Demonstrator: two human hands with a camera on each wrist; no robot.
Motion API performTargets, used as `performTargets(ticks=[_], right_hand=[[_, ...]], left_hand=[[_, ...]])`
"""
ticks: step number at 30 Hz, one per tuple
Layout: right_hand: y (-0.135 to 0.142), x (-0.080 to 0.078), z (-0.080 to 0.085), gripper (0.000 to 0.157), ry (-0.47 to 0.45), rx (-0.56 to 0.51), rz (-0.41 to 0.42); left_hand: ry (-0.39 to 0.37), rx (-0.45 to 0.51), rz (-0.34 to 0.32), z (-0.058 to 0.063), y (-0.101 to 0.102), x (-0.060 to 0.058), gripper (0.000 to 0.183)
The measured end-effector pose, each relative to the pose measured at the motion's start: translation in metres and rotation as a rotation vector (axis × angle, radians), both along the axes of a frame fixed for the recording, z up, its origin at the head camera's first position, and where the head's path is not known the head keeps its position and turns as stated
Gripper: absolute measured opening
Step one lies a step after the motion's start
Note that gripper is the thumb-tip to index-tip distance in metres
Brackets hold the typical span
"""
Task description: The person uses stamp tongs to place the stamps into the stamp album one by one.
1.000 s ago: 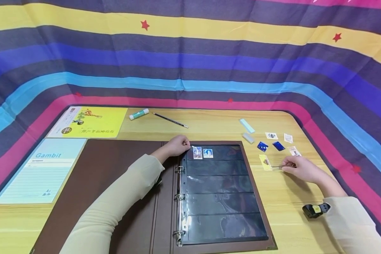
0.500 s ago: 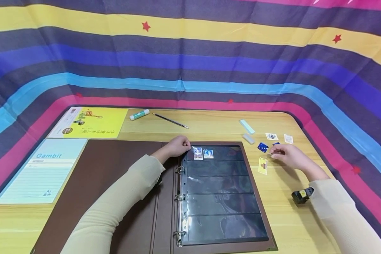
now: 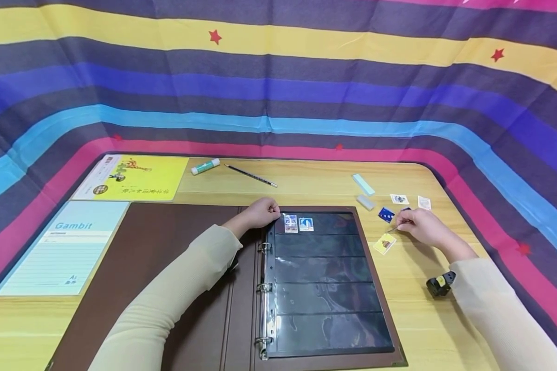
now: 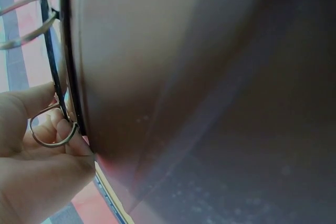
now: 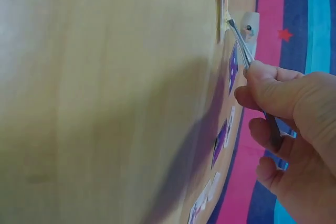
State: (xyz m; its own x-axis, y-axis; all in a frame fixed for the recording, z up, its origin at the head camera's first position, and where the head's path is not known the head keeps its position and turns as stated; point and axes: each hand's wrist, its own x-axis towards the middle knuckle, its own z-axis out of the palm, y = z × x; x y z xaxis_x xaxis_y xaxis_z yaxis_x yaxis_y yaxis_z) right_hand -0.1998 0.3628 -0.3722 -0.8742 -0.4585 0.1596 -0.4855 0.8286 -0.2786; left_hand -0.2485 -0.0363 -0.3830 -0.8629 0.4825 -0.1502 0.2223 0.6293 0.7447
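My left hand (image 3: 260,213) pinches the top left corner of a black pocket page (image 3: 322,270) in a brown ring binder (image 3: 185,247). The left wrist view shows the fingers (image 4: 39,95) around the page edge beside a metal ring (image 4: 52,144). Two stamps, one purplish (image 3: 290,223) and one blue-and-white (image 3: 306,224), sit in the page's top row. Tweezers (image 3: 392,230) are held in my right hand (image 3: 424,225), also seen gripping the tweezers (image 5: 240,43) in the right wrist view. Their tips meet the upper corner of a yellow stamp (image 3: 385,244); whether it is lifted I cannot tell.
Beyond the right hand lie a blue stamp (image 3: 386,215), pale stamps (image 3: 399,199), an eraser (image 3: 365,202) and a pale blue strip (image 3: 363,184). A pencil (image 3: 250,175) and glue stick (image 3: 206,166) lie at the back. Left are a yellow booklet (image 3: 153,178) and a Gambit notebook (image 3: 60,257).
The right hand has moved left and farther back with the tweezers. The yellow stamp has turned, its top corner now at the tweezer tips. The left hand stays at the page corner.
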Motion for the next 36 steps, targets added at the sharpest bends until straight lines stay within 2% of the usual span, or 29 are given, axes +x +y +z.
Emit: performTargets(ticks=[5,10,14,17,27,31,36], right_hand=[[0.006,0.007,0.007,0.014,0.018,-0.023,-0.028],[0.004,0.007,0.028,0.008,0.063,-0.076,-0.082],[-0.014,0.000,0.043,0.003,0.036,-0.098,-0.183],[-0.035,-0.010,0.046,0.005,0.028,-0.107,-0.242],[-0.106,-0.043,0.031,0.004,0.102,-0.144,-0.285],[-0.119,-0.048,0.023,0.005,0.119,-0.122,-0.296],[-0.125,-0.045,0.014,0.005,0.077,-0.080,-0.295]], left_hand=[[-0.008,0.000,0.007,-0.002,-0.001,-0.002,0.009],[-0.039,0.004,0.021,0.001,-0.001,0.000,0.010],[-0.052,0.006,0.008,0.003,-0.002,0.001,0.008],[-0.058,0.013,0.000,0.004,-0.003,0.001,0.007],[-0.038,0.022,-0.010,0.004,-0.003,0.002,0.007],[-0.041,0.026,-0.005,0.004,-0.003,0.002,0.007],[-0.035,0.027,-0.005,0.002,-0.003,0.002,0.007]])
